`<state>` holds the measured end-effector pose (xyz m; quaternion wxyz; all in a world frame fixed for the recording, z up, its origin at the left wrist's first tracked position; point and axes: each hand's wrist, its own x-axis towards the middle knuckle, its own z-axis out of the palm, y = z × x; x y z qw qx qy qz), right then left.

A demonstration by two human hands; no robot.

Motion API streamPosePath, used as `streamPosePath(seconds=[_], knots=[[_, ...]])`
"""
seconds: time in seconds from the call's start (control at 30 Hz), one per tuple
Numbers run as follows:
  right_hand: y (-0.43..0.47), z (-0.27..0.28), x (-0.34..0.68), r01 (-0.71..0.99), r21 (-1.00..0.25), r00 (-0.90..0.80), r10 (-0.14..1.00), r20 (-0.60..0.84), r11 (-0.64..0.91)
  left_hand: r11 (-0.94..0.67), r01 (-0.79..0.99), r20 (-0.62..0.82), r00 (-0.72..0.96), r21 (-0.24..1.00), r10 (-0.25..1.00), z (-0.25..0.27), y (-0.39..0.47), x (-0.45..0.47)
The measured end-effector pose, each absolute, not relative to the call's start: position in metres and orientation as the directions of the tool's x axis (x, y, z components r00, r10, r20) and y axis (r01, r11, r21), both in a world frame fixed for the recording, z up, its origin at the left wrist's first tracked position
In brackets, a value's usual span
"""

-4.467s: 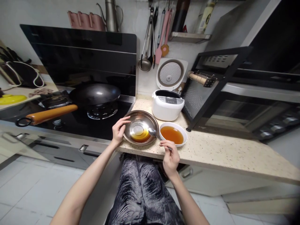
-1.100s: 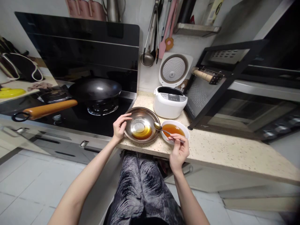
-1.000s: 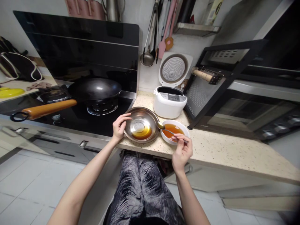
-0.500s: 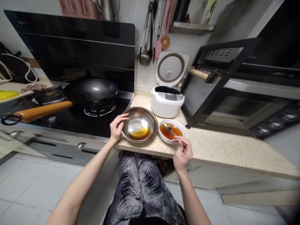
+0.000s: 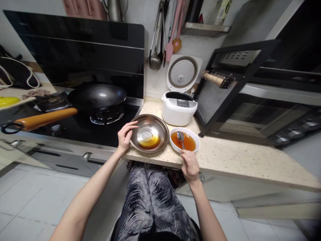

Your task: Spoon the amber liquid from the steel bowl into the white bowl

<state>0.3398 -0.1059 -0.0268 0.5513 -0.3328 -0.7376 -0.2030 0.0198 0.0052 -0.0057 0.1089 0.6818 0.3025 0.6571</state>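
My left hand point(image 5: 124, 136) is at the left rim of a shallow stainless steel bowl point(image 5: 164, 129), its fingers curved over the edge and its thumb lower down. Brown-amber liquid point(image 5: 152, 142) has pooled toward the bowl's near right side. In my right hand point(image 5: 191, 165) is the handle of a metal spoon point(image 5: 180, 136), held between closed fingers. The spoon's head is over a white bowl point(image 5: 198, 142) of reddish-brown liquid point(image 5: 190, 143); whether it dips in I cannot tell. The two bowls stand side by side on the speckled counter point(image 5: 233, 157).
Behind the bowls stands a white rice cooker point(image 5: 179, 112) with its lid up. A black wok point(image 5: 97, 95) with a wooden handle point(image 5: 47, 119) sits on the stove at left. An oven point(image 5: 253, 117) is at right. Utensils point(image 5: 156, 60) hang on the wall.
My right hand has moved slightly left and down, turning the spoon so that its handle points more toward me. My left hand and both bowls have stayed in place.
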Motion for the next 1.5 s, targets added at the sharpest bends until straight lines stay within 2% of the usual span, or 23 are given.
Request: streamPosePath(seconds=[0.13, 0.57, 0.67, 0.77, 0.97, 1.1, 1.3, 1.5], knots=[[-0.105, -0.031, 0.344, 0.728, -0.020, -0.223, 0.265, 0.938, 0.686, -0.783, 0.285, 0.825, -0.055, 0.552, 0.562, -0.005, 0.005, 0.020], [-0.105, -0.026, 0.341, 0.728, -0.046, -0.173, 0.248, 0.953, 0.684, -0.790, 0.265, 0.826, -0.047, 0.553, 0.562, -0.006, 0.005, 0.020], [-0.106, -0.022, 0.335, 0.714, -0.099, -0.108, 0.249, 0.962, 0.693, -0.786, 0.274, 0.824, -0.050, 0.555, 0.564, -0.005, 0.004, 0.020], [-0.109, -0.018, 0.324, 0.690, -0.212, 0.036, 0.259, 0.965, 0.692, -0.792, 0.273, 0.830, -0.051, 0.547, 0.556, -0.005, 0.004, 0.021], [-0.112, -0.012, 0.292, 0.482, -0.490, 0.292, 0.394, 0.872, 0.727, -0.790, 0.276, 0.829, -0.049, 0.548, 0.558, -0.006, 0.005, 0.021], [-0.108, -0.012, 0.274, 0.384, -0.564, 0.265, 0.497, 0.826, 0.731, -0.786, 0.281, 0.827, -0.053, 0.550, 0.560, -0.006, 0.005, 0.021], [-0.102, -0.024, 0.259, 0.329, -0.635, 0.212, 0.600, 0.771, 0.699, -0.789, 0.278, 0.828, -0.045, 0.548, 0.559, -0.006, 0.004, 0.021], [-0.102, -0.031, 0.253, 0.314, -0.666, 0.237, 0.623, 0.745, 0.676, -0.780, 0.294, 0.823, -0.043, 0.553, 0.567, -0.004, 0.003, 0.021]])
